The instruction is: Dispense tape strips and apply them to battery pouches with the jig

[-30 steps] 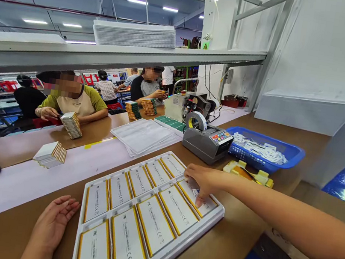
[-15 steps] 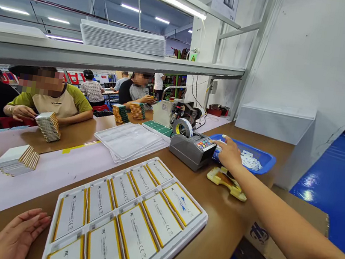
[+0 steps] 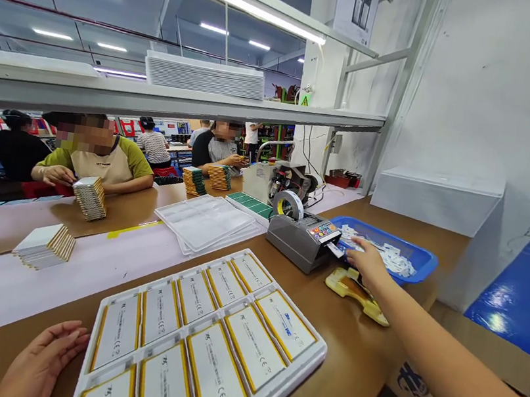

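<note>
A white tray point(image 3: 304, 364) lies in front of me on the brown bench, filled with several flat silver cells edged in yellow point(image 3: 220, 367). My left hand point(image 3: 44, 361) rests flat and empty on the bench, just left of the tray. My right hand point(image 3: 367, 263) reaches out to the front of a grey tape dispenser point(image 3: 301, 237) and pinches a small piece of tape point(image 3: 336, 249) at its outlet. A yellow tool point(image 3: 355, 291) lies on the bench right under that hand.
A blue basket point(image 3: 422, 262) of small white labels sits behind my right hand. Clear trays point(image 3: 206, 220) and a stack of cells point(image 3: 46, 245) lie on the white strip. People work across the bench. A cardboard box point(image 3: 469, 362) stands at the right.
My right hand left the far-right cell in the tray, swung to the dispenser by the blue basket, and now pulls back slightly with a piece of tape. The left hand stayed put.
</note>
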### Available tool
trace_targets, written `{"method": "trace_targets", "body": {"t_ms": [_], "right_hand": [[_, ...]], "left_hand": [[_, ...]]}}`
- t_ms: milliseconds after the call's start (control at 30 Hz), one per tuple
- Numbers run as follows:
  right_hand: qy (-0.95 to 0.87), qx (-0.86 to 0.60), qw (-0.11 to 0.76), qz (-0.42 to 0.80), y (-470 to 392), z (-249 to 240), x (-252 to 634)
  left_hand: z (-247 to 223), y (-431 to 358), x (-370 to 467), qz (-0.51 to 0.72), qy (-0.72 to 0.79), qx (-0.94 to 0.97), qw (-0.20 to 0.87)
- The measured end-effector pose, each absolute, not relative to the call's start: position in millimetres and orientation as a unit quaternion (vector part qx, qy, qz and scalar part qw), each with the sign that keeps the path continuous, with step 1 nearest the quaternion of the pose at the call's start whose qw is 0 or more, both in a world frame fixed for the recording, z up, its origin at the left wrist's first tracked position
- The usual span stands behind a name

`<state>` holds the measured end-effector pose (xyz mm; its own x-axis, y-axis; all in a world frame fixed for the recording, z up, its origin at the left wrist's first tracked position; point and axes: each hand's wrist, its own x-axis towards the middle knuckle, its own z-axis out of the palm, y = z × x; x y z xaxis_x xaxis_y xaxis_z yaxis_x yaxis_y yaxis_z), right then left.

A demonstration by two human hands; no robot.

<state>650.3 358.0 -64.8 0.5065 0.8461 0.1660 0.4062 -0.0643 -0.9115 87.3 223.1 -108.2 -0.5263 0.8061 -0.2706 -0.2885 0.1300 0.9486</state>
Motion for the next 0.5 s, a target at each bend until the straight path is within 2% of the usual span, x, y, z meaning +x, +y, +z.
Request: {"method": "trace_targets", "body": {"t_ms": [233,400,500], "right_hand": [[-0.331,-0.734,0.497,0.324,350,-48,637],[-0.320,-0.712,0.436,0.447,348,-39,631],[-0.332,-0.686,0.440,0.474,348,-45,628]], "left_hand": [[-110,224,86,0.634,0.603,0.219,0.433],[-110,226,85,0.626,0.598,0.212,0.453],[-111,226,84,0.631,0.598,0.211,0.447]]}}
